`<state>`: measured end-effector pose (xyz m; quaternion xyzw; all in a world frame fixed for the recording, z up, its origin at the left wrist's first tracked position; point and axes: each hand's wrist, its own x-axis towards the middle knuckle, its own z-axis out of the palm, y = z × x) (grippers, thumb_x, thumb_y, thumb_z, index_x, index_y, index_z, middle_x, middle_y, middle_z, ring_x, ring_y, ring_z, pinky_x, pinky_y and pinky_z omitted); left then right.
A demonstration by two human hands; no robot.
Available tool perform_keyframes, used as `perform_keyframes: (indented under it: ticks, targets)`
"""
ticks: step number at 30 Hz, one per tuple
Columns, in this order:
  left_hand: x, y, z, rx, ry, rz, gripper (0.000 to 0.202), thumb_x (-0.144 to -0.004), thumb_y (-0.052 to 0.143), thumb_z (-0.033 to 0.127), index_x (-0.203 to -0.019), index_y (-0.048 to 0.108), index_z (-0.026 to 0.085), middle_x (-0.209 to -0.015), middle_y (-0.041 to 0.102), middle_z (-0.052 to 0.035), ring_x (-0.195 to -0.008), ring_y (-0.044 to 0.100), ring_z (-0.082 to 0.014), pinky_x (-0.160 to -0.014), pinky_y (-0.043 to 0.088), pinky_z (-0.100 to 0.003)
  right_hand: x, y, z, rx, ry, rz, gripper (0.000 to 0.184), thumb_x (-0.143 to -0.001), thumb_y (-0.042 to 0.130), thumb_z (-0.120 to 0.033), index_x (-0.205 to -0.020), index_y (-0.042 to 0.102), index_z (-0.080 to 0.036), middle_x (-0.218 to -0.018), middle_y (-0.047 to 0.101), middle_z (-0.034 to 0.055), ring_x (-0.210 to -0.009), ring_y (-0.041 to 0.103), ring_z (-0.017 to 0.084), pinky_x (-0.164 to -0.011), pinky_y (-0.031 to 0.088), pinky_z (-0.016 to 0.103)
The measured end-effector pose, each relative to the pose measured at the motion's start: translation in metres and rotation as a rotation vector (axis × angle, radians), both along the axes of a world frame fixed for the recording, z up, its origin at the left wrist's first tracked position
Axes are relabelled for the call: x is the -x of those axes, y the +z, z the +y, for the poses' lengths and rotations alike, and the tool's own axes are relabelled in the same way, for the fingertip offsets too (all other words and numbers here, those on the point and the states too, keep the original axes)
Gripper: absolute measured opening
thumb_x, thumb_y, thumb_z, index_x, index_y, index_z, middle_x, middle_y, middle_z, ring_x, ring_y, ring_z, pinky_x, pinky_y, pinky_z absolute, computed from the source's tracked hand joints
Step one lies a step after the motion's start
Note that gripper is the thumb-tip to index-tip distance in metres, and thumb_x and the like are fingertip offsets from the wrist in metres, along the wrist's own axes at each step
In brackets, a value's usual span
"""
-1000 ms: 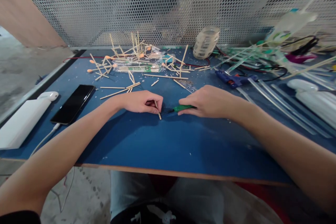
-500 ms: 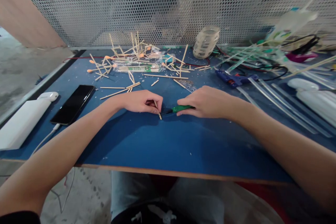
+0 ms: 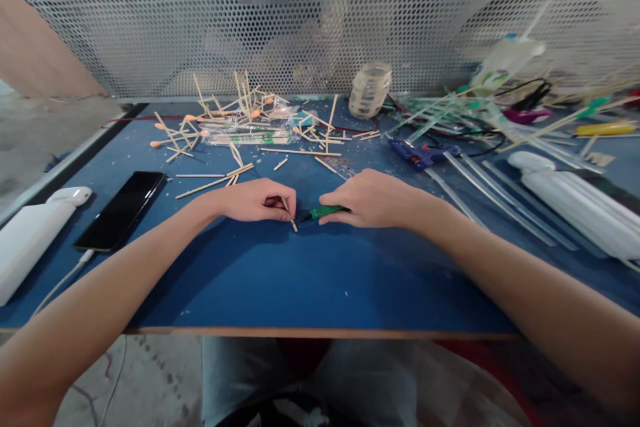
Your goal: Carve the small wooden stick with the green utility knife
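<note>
Near the middle of the blue table, my left hand (image 3: 265, 200) is closed in a pinch around a short thin wooden stick (image 3: 294, 225). The stick slants down, its lower end poking out below the fingers by the tabletop. My right hand (image 3: 373, 199) wraps around a green craft knife (image 3: 324, 211). Its dark, narrow tip points left and lies close beside the stick; whether they touch I cannot tell. The palm and fingers of the right hand hide much of the handle.
Behind my hands stand wooden-stick frames (image 3: 245, 103) with orange-tipped pieces, and a clear jar (image 3: 370, 90). To the right lie a blue glue gun (image 3: 417, 153), clear glue sticks (image 3: 505, 197) and tangled cables. A phone (image 3: 120, 210) and a white box (image 3: 33, 237) are at left. Perforated metal closes the back.
The camera view has turned slightly right and up, so everything sits further left and a bit lower. Both hands keep their grip on stick and craft knife, little changed.
</note>
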<state>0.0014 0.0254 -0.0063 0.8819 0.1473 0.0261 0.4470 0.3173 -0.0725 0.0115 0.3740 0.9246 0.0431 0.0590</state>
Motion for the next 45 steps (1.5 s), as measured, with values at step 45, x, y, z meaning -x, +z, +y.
perform_keyframes:
  ticks: [45]
  targets:
    - [-0.002, 0.003, -0.005, -0.08, -0.02, -0.032, 0.033, -0.118, 0.085, 0.052, -0.108, 0.09, 0.021, -0.096, 0.079, -0.0031, -0.08, 0.064, -0.0155, -0.076, 0.047, -0.029, 0.017, 0.005, -0.016, 0.006, -0.269, -0.028, 0.086, -0.134, 0.032, -0.08, -0.104, 0.089, -0.023, -0.077, 0.081, 0.0131, -0.067, 0.067, 0.026, -0.076, 0.019, 0.039]
